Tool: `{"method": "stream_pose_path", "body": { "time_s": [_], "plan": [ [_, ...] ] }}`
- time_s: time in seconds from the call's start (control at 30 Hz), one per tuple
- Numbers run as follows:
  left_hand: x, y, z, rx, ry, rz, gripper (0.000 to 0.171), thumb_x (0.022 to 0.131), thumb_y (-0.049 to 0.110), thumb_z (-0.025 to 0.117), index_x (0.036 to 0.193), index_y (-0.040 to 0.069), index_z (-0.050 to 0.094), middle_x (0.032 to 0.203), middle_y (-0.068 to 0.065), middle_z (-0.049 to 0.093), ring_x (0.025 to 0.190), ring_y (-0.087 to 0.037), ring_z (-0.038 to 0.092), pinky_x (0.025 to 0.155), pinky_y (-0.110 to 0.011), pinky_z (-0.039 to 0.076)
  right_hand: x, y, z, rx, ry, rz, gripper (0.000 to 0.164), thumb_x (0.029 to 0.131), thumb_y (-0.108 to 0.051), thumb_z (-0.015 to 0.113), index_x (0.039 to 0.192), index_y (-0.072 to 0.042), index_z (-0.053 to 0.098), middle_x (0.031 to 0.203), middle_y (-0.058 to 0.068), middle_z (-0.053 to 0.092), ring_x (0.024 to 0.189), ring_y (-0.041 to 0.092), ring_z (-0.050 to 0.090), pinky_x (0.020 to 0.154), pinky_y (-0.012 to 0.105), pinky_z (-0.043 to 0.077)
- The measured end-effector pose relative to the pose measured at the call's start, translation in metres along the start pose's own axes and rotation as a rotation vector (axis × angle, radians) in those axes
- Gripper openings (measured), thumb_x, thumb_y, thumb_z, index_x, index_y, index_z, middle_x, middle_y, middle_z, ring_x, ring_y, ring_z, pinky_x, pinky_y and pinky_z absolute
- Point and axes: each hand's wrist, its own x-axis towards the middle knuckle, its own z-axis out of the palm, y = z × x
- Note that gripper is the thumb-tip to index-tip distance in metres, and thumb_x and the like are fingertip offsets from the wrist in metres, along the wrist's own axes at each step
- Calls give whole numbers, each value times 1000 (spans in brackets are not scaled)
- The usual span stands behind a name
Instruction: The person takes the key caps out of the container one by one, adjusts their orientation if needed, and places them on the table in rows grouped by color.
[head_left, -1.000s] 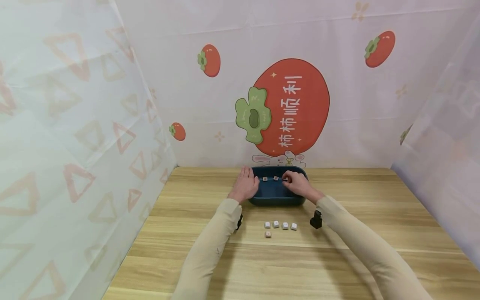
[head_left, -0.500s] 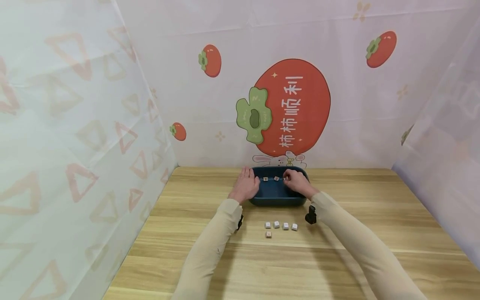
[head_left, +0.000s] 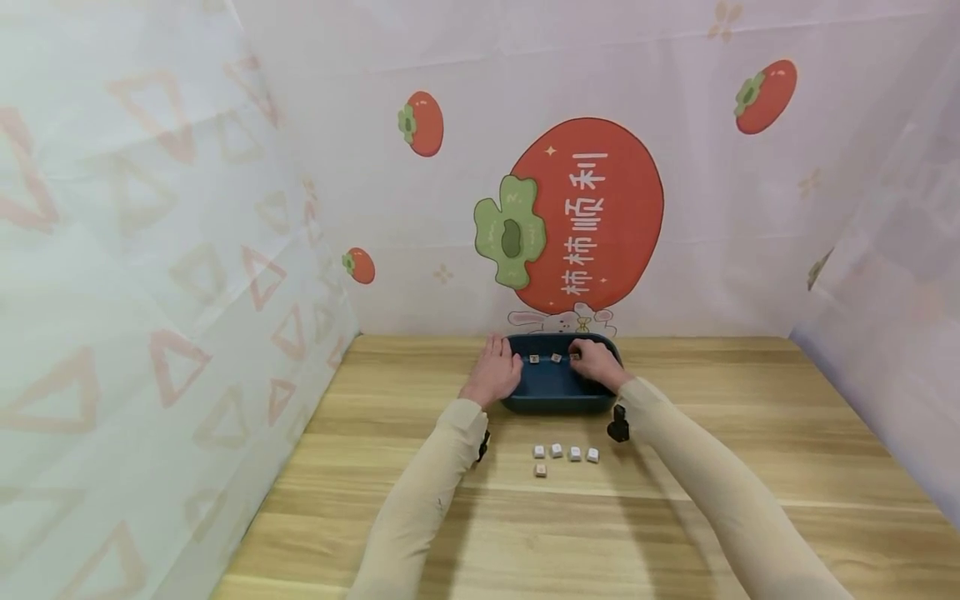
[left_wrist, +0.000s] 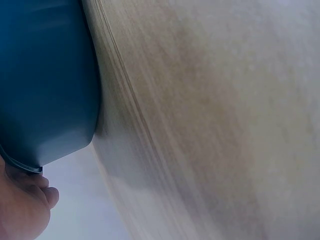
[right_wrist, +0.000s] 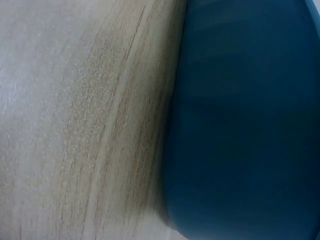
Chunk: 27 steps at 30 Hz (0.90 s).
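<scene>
A dark blue tray (head_left: 558, 405) stands at the back of the table. My left hand (head_left: 493, 372) holds its left rim, fingers along the outer side and thumb over the edge; the left wrist view shows the fingers (left_wrist: 46, 192) at the tray's corner. My right hand (head_left: 596, 364) reaches over the right rim and pinches a small pinkish keycap-like block (head_left: 574, 357), mostly hidden by the fingers. To its left inside the tray lie two similar blocks, a left one (head_left: 534, 359) and a middle one (head_left: 556, 357). The right wrist view shows only the tray's outer wall (right_wrist: 240, 125) and tabletop.
Several white keycap-like blocks (head_left: 575, 454) form a row on the wooden table (head_left: 555, 533) in front of the tray. One pinkish block (head_left: 541, 471) lies nearer, below the row's left end. A printed cloth wall (head_left: 420, 200) rises behind the tray.
My right wrist and forearm have shifted slightly left and inward, while the fingers stay at the right-hand block. The left hand keeps its place on the rim. The head view has drifted slightly.
</scene>
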Motion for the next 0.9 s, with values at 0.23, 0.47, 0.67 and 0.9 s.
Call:
{"method": "stream_pose_path", "body": {
  "time_s": [0.23,0.47,0.67,0.9],
  "plan": [
    [1,0,-2,-3,0,-2,61,106,34,22,153,-5,24,162,-22,20,152,-34,14,125,-41,15,6,1,2,-46,-27,21,34,95,-16,57,126,-1,60,121,22,64,83,25,61,75,40,53],
    [-2,3,-6,-20,-2,-10,61,106,33,23,153,-5,22,162,-22,18,153,-34,13,125,-40,14,8,-1,1,-90,-39,45,35,95,-17,56,127,-2,60,122,21,64,89,27,60,85,45,53],
    [0,3,-6,-31,-3,-18,61,106,34,22,154,-4,22,163,-22,17,153,-34,12,125,-41,15,10,-1,1,-101,-33,59,33,95,-16,56,124,-3,61,119,20,65,88,28,59,86,48,53],
    [1,1,-2,-11,-15,-18,62,106,36,20,154,-4,22,163,-21,16,153,-33,12,125,-40,14,10,1,4,-113,-26,35,27,95,-16,58,118,-3,64,110,18,67,80,25,59,79,45,54]
  ]
}}
